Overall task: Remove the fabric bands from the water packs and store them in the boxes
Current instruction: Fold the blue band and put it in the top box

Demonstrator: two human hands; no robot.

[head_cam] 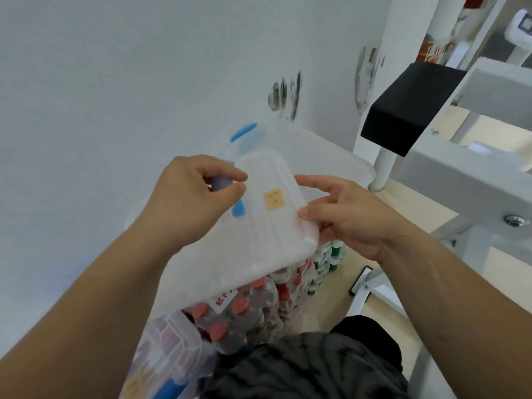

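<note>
Water packs [230, 309] low, under the tilted lid [259, 231]; no band plainly seen. Lid's long axis runs away from the body. Left hand [190, 194] pinches a purplish thing [219, 183], blurred, at the lid's left edge. Right hand [345, 217] pinches the right edge, thumb on top.

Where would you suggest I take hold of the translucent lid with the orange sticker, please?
Probably by its right edge rim, coming in from the side. The translucent lid is wide, flat and tilted, so a thumb on top with fingers beneath should pinch it securely, as the right hand does near the corner.
</note>
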